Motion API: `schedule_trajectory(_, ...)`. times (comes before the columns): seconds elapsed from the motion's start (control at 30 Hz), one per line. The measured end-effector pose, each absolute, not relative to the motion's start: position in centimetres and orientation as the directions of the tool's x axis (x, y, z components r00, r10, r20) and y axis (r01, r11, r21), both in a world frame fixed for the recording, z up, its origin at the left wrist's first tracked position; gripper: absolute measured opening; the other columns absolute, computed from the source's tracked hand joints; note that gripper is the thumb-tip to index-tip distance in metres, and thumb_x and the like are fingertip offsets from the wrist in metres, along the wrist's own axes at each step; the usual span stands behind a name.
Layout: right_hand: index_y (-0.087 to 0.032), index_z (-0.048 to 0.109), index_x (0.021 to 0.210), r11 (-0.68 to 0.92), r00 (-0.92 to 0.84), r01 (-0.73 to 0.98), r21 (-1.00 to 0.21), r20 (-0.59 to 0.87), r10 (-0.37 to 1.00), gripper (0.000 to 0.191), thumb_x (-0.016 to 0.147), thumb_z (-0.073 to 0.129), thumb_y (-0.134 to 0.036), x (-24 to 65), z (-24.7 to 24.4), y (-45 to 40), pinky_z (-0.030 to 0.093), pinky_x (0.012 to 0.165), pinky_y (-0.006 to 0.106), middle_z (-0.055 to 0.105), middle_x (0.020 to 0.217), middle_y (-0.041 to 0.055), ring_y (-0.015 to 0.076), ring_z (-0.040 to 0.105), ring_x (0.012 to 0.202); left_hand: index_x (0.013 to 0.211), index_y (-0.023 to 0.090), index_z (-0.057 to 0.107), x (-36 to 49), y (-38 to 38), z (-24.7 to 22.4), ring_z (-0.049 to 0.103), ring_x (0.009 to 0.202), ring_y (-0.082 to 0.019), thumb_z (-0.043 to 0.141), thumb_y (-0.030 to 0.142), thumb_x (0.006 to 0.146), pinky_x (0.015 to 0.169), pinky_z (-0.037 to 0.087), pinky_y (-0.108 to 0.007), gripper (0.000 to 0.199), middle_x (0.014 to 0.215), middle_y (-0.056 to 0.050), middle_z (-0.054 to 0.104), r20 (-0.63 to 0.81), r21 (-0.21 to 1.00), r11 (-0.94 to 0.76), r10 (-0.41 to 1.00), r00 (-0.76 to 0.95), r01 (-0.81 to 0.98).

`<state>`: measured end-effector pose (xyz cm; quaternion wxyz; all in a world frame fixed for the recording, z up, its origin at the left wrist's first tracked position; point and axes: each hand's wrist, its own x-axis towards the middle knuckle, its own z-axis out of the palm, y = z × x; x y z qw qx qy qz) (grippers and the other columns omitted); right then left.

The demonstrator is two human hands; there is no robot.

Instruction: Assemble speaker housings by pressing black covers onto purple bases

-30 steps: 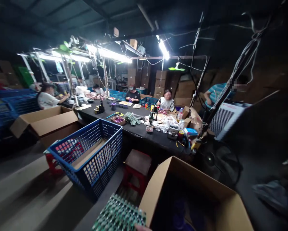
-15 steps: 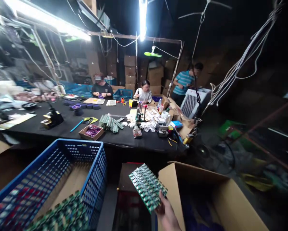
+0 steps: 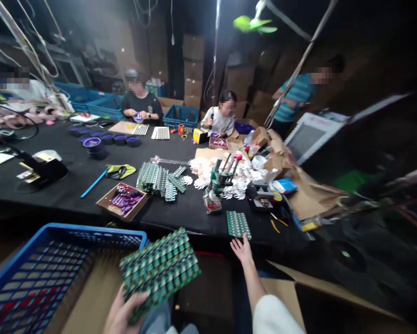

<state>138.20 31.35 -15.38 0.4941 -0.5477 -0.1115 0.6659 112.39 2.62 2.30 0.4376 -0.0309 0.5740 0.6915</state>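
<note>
My left hand (image 3: 123, 315) grips a thick stack of green circuit-board panels (image 3: 159, 271) from below, holding it tilted over the crate's corner. My right hand (image 3: 241, 248) is open, its fingers spread, and holds nothing. Just beyond its fingertips, a single green circuit-board panel (image 3: 238, 225) lies flat near the front edge of the black workbench (image 3: 190, 220). I cannot tell whether the fingers touch the panel. More green boards stand in rows in a pile (image 3: 154, 179) farther up the bench.
A blue plastic crate (image 3: 55, 227) lined with cardboard sits below my left hand. An open cardboard box (image 3: 281, 290) lies below my right arm. The bench holds a tray of purple pieces (image 3: 122, 202), a small green press (image 3: 217, 185) and white paper shapes (image 3: 197, 167). Several co-workers sit or stand beyond it.
The single panel has left my right hand and now lies on the bench. My right hand is open, and the stack has risen into view in my left hand. The view has swung left and down.
</note>
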Motion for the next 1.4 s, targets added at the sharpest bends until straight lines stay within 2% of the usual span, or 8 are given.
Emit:
schedule_trajectory(0.13, -0.022, 0.042, 0.135, -0.626, -0.039, -0.452, -0.635, -0.687, 0.726, 0.067, 0.081, 0.058, -0.060, 132.7, -14.1, 31.5, 0.051, 0.084, 0.040, 0.053, 0.130, 0.0153, 0.0285, 0.058, 0.111, 0.122, 0.026, 0.054, 106.9, 13.4, 2.0, 0.067, 0.092, -0.021, 0.073, 0.014, 0.056, 0.070, 0.052, -0.025, 0.070, 0.100, -0.001, 0.071, -0.531, 0.748, 0.136, 0.711, -0.461, -0.650)
schedule_trajectory(0.3, -0.020, 0.059, 0.121, -0.542, -0.177, -0.458, -0.705, -0.525, 0.833, 0.063, 0.077, 0.059, -0.066, 124.4, -3.6, 32.0, 0.050, 0.081, 0.034, 0.067, 0.113, 0.0102, 0.0238, 0.065, 0.095, 0.128, 0.025, 0.048, 101.2, 25.9, 4.7, 0.066, 0.093, -0.020, 0.066, 0.011, 0.060, 0.073, 0.051, -0.026, 0.072, 0.101, 0.000, 0.071, -0.512, 0.740, 0.260, 0.816, -0.268, -0.620)
schedule_trajectory(0.53, -0.022, 0.065, 0.113, -0.427, 0.072, -0.423, -0.800, -0.499, 0.864, 0.058, 0.069, 0.072, -0.059, 116.6, 9.1, 38.5, 0.042, 0.100, 0.036, 0.065, 0.121, 0.0043, 0.0268, 0.049, 0.123, 0.128, 0.025, 0.049, 96.4, 35.3, 10.6, 0.065, 0.099, -0.023, 0.073, 0.017, 0.059, 0.077, 0.052, -0.027, 0.074, 0.106, -0.002, 0.071, -0.530, 0.736, 0.391, 0.841, -0.111, -0.553)
schedule_trajectory(0.73, -0.020, 0.065, 0.113, -0.483, 0.222, -0.350, -0.803, -0.572, 0.790, 0.061, 0.065, 0.075, -0.057, 114.2, 11.1, 39.9, 0.034, 0.109, 0.036, 0.060, 0.128, 0.0034, 0.0283, 0.040, 0.132, 0.122, 0.022, 0.055, 94.6, 37.8, 14.3, 0.066, 0.102, -0.028, 0.079, 0.034, 0.064, 0.082, 0.056, -0.035, 0.065, 0.109, -0.008, 0.071, -0.651, 0.662, 0.523, 0.757, -0.065, -0.537)
schedule_trajectory(1.0, -0.021, 0.064, 0.109, -0.492, 0.159, -0.386, -0.780, -0.582, 0.797, 0.058, 0.066, 0.076, -0.056, 115.4, 11.2, 39.5, 0.031, 0.110, 0.036, 0.061, 0.126, 0.0048, 0.0247, 0.043, 0.129, 0.115, 0.020, 0.059, 96.1, 37.7, 15.3, 0.069, 0.093, -0.027, 0.076, 0.022, 0.069, 0.081, 0.058, -0.038, 0.050, 0.101, -0.009, 0.073, -0.726, 0.614, 0.573, 0.680, -0.104, -0.543)
schedule_trajectory(1.17, -0.024, 0.062, 0.109, -0.417, -0.230, -0.649, -0.636, -0.358, 0.905, 0.049, 0.071, 0.074, -0.052, 115.4, 11.8, 38.3, 0.046, 0.096, 0.042, 0.066, 0.114, 0.0064, 0.0255, 0.057, 0.113, 0.124, 0.031, 0.052, 99.6, 33.6, 14.3, 0.066, 0.101, -0.027, 0.082, 0.034, 0.060, 0.088, 0.055, -0.040, 0.071, 0.110, -0.004, 0.070, -0.622, 0.676, 0.322, 0.732, -0.278, -0.663)
schedule_trajectory(1.3, -0.027, 0.060, 0.114, -0.357, -0.119, -0.625, -0.694, -0.368, 0.922, 0.045, 0.075, 0.072, -0.047, 115.7, 12.6, 38.3, 0.048, 0.093, 0.038, 0.067, 0.113, 0.0033, 0.0242, 0.057, 0.114, 0.111, 0.027, 0.063, 99.7, 31.6, 14.0, 0.063, 0.102, -0.037, 0.069, 0.076, 0.049, 0.080, 0.055, -0.047, 0.080, 0.107, -0.011, 0.071, -0.454, 0.660, 0.237, 0.882, -0.127, -0.713)
schedule_trajectory(1.4, -0.023, 0.063, 0.113, -0.283, -0.044, -0.481, -0.830, -0.299, 0.953, 0.047, 0.075, 0.070, -0.050, 116.6, 13.1, 38.6, 0.045, 0.098, 0.036, 0.068, 0.112, 0.0045, 0.0256, 0.053, 0.119, 0.113, 0.021, 0.063, 99.3, 33.4, 15.1, 0.066, 0.088, -0.033, 0.064, 0.078, 0.053, 0.069, 0.054, -0.041, 0.083, 0.101, -0.013, 0.071, -0.392, 0.754, 0.309, 0.920, -0.020, -0.579)
